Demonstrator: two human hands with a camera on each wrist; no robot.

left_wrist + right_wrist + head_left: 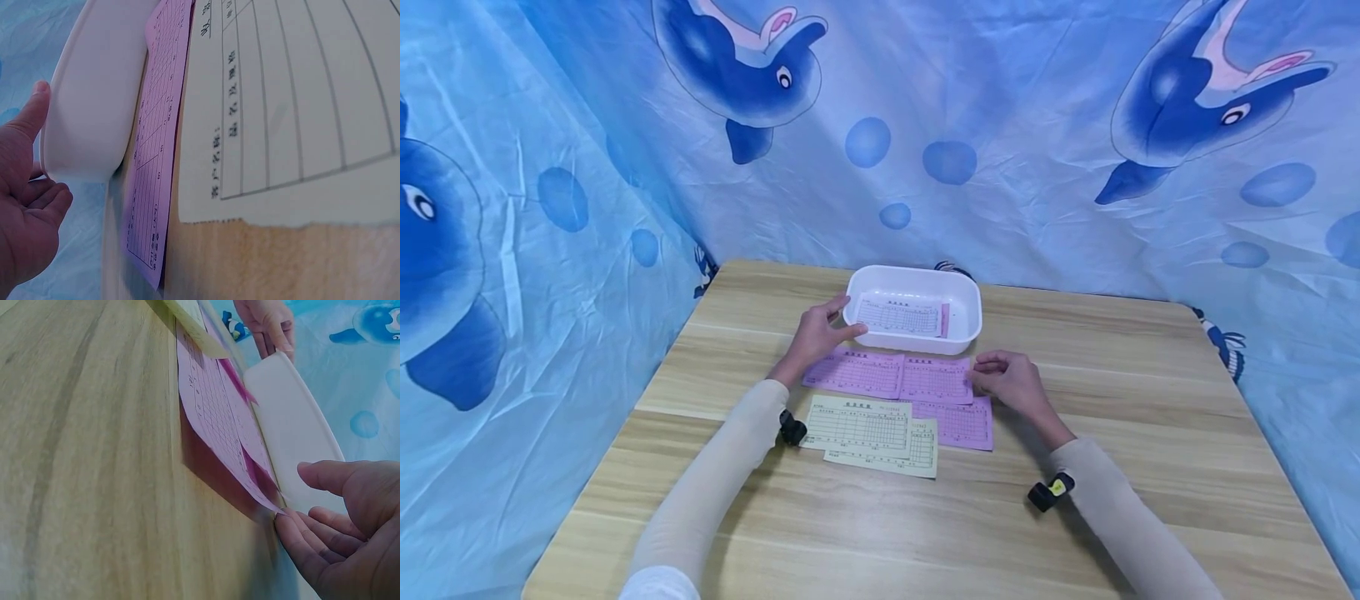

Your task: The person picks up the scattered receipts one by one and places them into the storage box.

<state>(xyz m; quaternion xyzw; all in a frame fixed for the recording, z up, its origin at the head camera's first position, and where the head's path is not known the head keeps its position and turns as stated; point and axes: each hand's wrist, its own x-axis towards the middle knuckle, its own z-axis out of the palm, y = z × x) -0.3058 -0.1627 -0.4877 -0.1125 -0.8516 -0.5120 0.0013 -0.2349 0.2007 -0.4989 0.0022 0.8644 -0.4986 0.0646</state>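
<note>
A white plastic basin (914, 342) stands at the back of the table, with a white printed form slip (895, 317) and a strip of pink paper (945, 320) inside. My left hand (817, 335) holds the basin's left end between thumb and fingers. In front of the basin lie several pink form slips (865, 375), partly overlapping. Nearest me are two pale green form slips (859, 427), one over part of the other. My right hand (1011, 382) is by the pink slips' right edge, thumb apart from the fingers; one fingertip (282, 520) is right at a slip's lifted corner.
The wood-grain table (970, 533) extends toward me and to both sides. A blue curtain (1015, 225) with dolphin prints hangs behind and around it. Each wrist wears a small black camera, on the left (792, 427) and right (1049, 492).
</note>
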